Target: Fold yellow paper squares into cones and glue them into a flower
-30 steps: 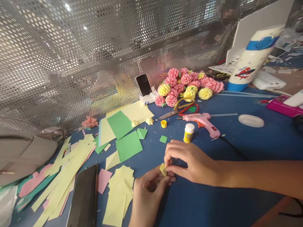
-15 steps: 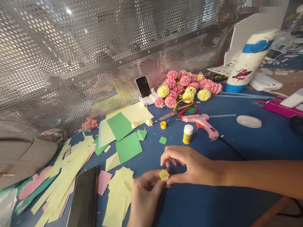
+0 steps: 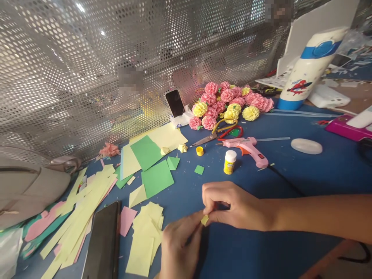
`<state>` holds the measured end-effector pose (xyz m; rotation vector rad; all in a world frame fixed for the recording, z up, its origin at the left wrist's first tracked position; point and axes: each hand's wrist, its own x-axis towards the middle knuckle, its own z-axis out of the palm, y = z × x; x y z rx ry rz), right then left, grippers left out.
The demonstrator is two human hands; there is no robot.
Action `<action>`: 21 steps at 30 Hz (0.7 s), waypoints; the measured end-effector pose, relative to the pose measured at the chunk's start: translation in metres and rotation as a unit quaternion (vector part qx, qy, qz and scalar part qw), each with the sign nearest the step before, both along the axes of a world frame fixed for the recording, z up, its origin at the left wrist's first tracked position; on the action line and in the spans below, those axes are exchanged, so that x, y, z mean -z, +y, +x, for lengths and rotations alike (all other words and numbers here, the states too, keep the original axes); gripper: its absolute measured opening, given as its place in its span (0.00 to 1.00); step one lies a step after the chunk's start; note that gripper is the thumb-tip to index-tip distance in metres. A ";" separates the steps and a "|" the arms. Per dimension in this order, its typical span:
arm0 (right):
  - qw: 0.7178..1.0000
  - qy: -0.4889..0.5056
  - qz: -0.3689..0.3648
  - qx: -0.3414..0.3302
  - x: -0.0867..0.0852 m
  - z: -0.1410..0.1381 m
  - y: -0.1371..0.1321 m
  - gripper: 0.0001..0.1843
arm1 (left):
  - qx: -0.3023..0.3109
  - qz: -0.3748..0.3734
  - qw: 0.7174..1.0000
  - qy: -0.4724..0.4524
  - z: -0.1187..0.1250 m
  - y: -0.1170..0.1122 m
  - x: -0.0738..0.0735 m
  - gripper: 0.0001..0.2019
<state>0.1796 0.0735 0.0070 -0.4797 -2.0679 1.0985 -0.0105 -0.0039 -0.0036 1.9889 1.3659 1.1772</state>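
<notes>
Both of my hands pinch one small folded yellow paper piece (image 3: 204, 220) just above the blue table (image 3: 305, 174). My left hand (image 3: 178, 248) comes up from the bottom edge with its fingers closed on the piece's left side. From the right, my right hand (image 3: 235, 207) grips it with thumb and curled fingers. A stack of pale yellow paper squares (image 3: 147, 236) lies just left of my hands. Beyond them stand a small glue bottle (image 3: 229, 162) and its yellow cap (image 3: 199, 151).
Green paper squares (image 3: 157, 178), yellow strips (image 3: 81, 217) and a dark phone (image 3: 103, 242) lie at the left. Scissors (image 3: 215, 133), a pink glue gun (image 3: 247, 149), pink and yellow paper flowers (image 3: 229, 104), a propped phone (image 3: 175, 104), a white bottle (image 3: 308, 69) and a perforated metal screen (image 3: 116, 58) stand behind.
The yellow piece has been turned and squeezed between my fingers, showing less of itself now. My right hand's fingers have closed down onto it; both hands stay in the same place.
</notes>
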 end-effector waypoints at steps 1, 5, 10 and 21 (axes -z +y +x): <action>1.000 0.002 0.005 0.002 0.001 0.000 0.000 0.11 | 0.007 0.004 1.000 0.004 0.000 0.001 -0.001 0.12; 0.998 -0.037 0.043 0.014 -0.003 0.002 0.006 0.10 | -0.012 -0.129 0.991 -0.043 0.003 0.005 -0.004 0.08; 0.984 -0.142 0.105 0.005 -0.010 0.005 0.015 0.23 | 0.000 -0.288 0.937 -0.195 0.008 0.008 -0.005 0.16; 0.974 -0.169 0.069 -0.136 -0.002 0.000 0.014 0.23 | 0.076 -0.310 0.920 -0.226 0.010 0.008 -0.009 0.44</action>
